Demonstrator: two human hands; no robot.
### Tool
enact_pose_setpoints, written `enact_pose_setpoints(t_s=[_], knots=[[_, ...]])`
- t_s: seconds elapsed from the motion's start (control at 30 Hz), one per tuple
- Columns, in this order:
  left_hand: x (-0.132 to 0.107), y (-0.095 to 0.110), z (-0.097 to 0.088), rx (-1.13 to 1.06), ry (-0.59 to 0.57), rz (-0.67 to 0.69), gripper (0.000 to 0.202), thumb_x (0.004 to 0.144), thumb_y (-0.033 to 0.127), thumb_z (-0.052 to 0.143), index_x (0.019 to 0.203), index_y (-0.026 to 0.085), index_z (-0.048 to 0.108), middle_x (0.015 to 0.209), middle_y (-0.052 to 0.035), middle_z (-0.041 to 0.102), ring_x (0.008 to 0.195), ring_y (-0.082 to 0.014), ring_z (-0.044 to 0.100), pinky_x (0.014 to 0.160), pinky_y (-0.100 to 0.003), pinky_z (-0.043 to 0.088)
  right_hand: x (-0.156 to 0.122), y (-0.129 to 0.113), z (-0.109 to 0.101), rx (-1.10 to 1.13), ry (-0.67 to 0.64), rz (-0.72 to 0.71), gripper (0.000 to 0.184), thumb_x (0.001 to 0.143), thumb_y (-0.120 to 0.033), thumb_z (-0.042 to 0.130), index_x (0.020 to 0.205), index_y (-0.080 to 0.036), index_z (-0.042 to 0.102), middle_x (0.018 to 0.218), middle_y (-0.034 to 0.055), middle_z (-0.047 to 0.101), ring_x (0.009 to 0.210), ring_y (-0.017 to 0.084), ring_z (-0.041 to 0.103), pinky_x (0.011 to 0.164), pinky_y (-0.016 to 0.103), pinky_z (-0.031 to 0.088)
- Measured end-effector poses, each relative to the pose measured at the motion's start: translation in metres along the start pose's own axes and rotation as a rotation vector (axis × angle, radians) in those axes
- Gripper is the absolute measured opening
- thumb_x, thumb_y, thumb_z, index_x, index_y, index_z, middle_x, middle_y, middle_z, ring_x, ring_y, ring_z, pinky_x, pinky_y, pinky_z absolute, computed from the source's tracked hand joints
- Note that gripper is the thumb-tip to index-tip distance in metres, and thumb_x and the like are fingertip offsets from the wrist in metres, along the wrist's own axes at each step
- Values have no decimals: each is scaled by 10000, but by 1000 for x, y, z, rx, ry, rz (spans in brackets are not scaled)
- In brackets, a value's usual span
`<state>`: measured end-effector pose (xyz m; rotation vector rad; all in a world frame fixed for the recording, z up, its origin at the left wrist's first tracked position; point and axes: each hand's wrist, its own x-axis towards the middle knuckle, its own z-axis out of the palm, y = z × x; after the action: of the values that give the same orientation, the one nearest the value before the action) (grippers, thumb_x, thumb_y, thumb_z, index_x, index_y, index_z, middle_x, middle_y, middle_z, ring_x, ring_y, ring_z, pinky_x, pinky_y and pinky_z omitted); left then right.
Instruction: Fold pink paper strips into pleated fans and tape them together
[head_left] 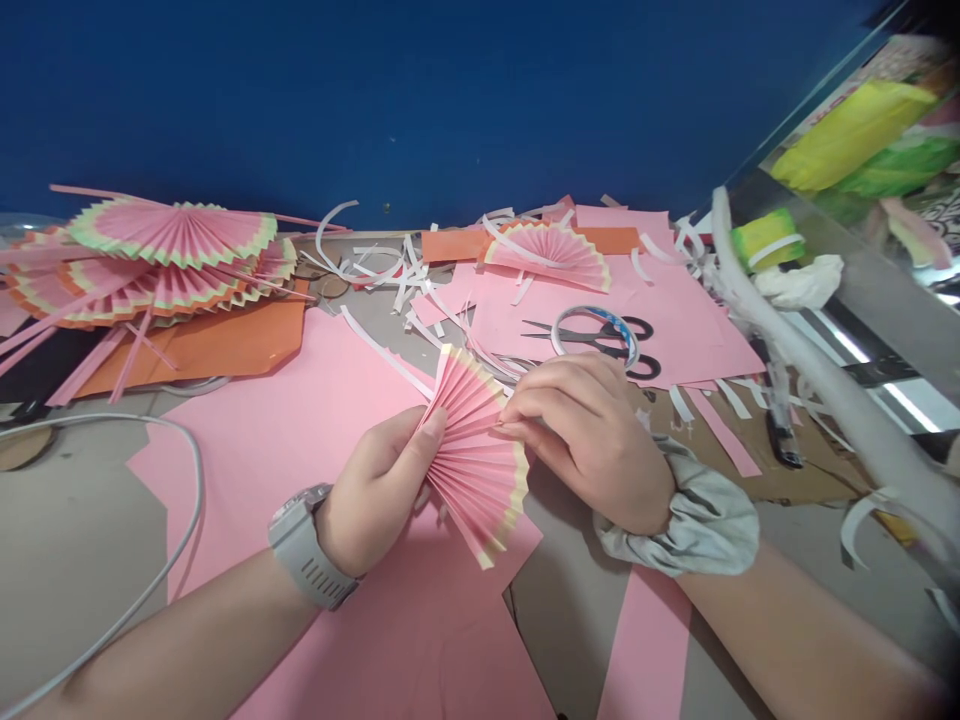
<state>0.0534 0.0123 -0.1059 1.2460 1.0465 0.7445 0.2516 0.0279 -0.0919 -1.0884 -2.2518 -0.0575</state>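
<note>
A pleated pink paper fan (476, 455) with a pale yellow edge is spread out between my hands, above the pink paper sheets (255, 440). My left hand (386, 470) pinches the fan at its gathered base, thumb on top. At the yellow outer edge, my right hand (581, 430) has its thumb and fingertips pressed together on the fan's pleats. Just beyond my right hand lie a roll of tape (559, 335) and black-handled scissors (581, 335), the roll resting over the blades.
Finished-looking paper fans (180, 235) are stacked at the left on an orange sheet (217, 345). Another fan (547, 255) lies at the back among white paper strips (405, 270). A white cable (199, 480) loops at the left. A cutter (782, 430) lies at the right.
</note>
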Motion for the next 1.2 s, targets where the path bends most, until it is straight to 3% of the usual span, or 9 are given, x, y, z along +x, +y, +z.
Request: enact_pose_setpoints(t_s=[0.2,0.33,0.43,0.57,0.67,0.73,0.93,1.07,1.2], knots=[[2,-5,-2,-109,66,18,386,927,416,336,634,176,407,442,64,402,385,-63,399,405,-197,321,0,4,-1,168,48,109,59,833,-155,542,789,-194,534,823,31,563,851,165,520,806,340,392],[2,-2,0,-101,28,103,283,902,386,420,729,167,471,562,41,498,483,-76,484,479,-205,412,-2,0,2,464,66,328,69,887,-257,461,879,-207,509,871,29,537,847,153,522,772,303,421],[2,0,1,-58,6,130,176,853,320,531,844,145,548,736,-6,594,673,-108,574,622,-218,480,-3,0,2,774,-130,484,264,878,-452,424,937,-216,527,877,31,555,814,165,545,737,296,448],[3,-2,1,-127,134,108,206,811,306,591,934,142,574,863,-41,654,797,-162,615,707,-261,509,0,1,2,1017,-353,517,450,786,-630,428,881,-211,560,813,23,560,799,178,557,768,313,454],[6,-2,0,-176,224,108,242,836,358,548,941,145,593,897,-53,667,872,-183,613,788,-290,495,2,-2,3,984,-330,596,330,764,-528,562,809,-201,553,732,-3,543,724,150,548,675,263,451],[7,-2,-2,-221,272,106,274,844,387,526,954,151,610,929,-58,665,918,-188,601,820,-295,483,3,-2,4,948,-277,671,242,804,-438,562,794,-198,533,667,-25,519,628,117,518,600,234,425],[14,1,-6,-490,395,62,250,776,371,621,934,182,580,776,8,637,651,-98,608,620,-215,531,1,7,4,1045,-222,735,203,827,-383,547,772,-200,480,634,-54,502,536,74,505,531,202,427],[17,1,-11,-526,463,52,226,768,372,630,818,183,516,599,57,559,531,-66,576,510,-157,506,2,1,8,1183,-320,731,232,773,-377,609,878,-201,501,727,-34,555,576,93,573,543,225,494],[17,1,-12,-553,528,89,248,749,368,648,832,197,488,606,75,547,492,-40,545,520,-142,507,1,-10,14,1257,-361,725,256,772,-404,594,892,-190,521,701,-21,559,593,127,602,595,300,551]])
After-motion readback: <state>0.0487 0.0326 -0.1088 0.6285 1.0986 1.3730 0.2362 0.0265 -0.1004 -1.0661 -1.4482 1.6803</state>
